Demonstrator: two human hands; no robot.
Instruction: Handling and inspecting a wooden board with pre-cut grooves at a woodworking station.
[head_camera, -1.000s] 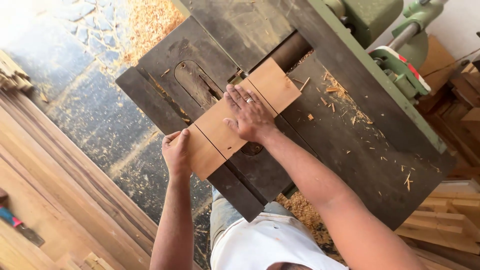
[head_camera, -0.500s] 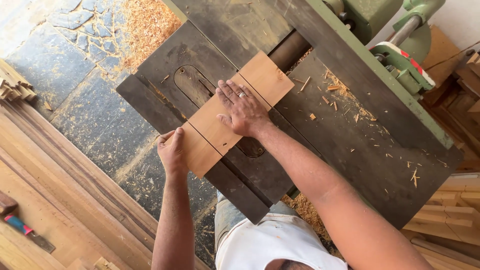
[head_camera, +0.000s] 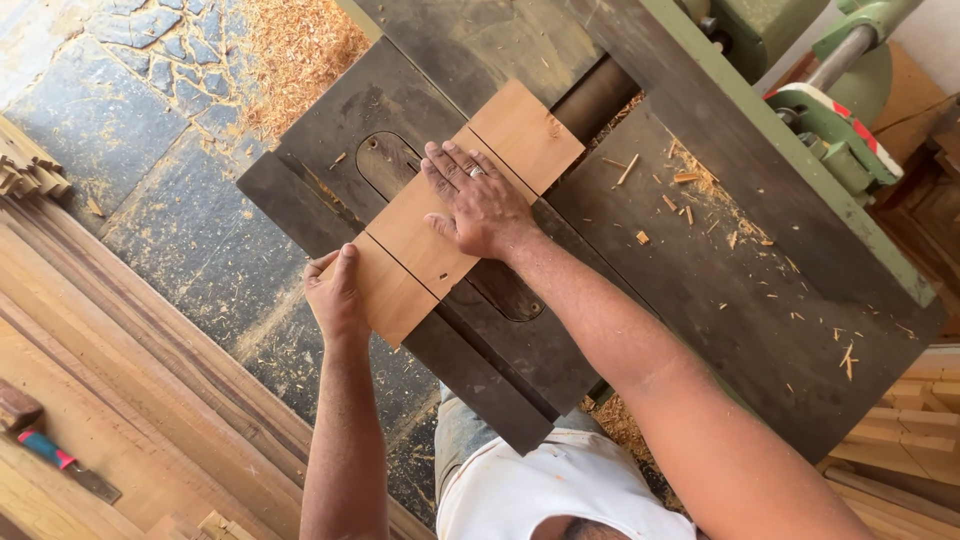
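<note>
A flat reddish-brown wooden board (head_camera: 525, 132) lies across the dark metal table of a woodworking machine (head_camera: 700, 290). Dark cut lines cross the board near its middle and near my end. My right hand (head_camera: 478, 205) presses flat on the board's middle, fingers spread, a ring on one finger. My left hand (head_camera: 335, 290) grips the board's near end at its edge, thumb on top. An oval insert plate (head_camera: 385, 162) in the table shows beside the board.
Green machine parts and a guard (head_camera: 840, 120) stand at the upper right. Wood chips litter the table and sawdust (head_camera: 300, 50) covers the stone floor. Long planks (head_camera: 120, 400) lie at the left, stacked timber (head_camera: 890, 450) at the right.
The board and both hands sit slightly farther along the table, toward the far end. My grip on it is unchanged.
</note>
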